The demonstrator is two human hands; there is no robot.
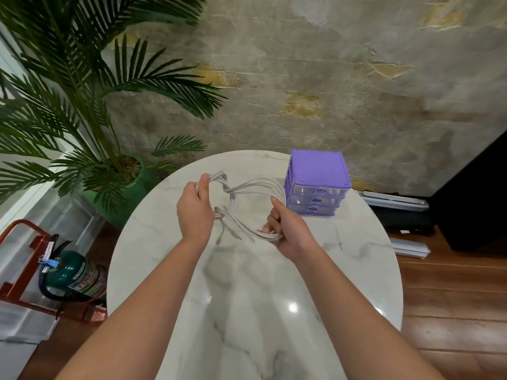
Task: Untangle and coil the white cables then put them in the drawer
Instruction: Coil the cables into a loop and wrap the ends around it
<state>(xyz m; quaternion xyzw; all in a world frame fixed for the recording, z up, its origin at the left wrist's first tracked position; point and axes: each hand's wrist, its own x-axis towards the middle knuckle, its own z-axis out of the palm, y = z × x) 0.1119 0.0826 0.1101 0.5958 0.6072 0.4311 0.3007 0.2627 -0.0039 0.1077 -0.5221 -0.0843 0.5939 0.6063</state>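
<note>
White cables (248, 204), a looped bundle, held up above the marble table (247, 311), just left of the purple drawer unit (318, 182). Left hand (194, 209) fisted on one end, right hand (288, 231) fisted on other. Drawers all closed.

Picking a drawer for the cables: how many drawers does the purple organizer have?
3, stacked in the purple organizer: top drawer, middle drawer, bottom drawer. All shut.

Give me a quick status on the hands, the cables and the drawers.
Left hand and right hand both closed on the white cables, bundle twisted, held above the table. Purple drawer unit: all three drawers shut. Nothing in the way.
</note>
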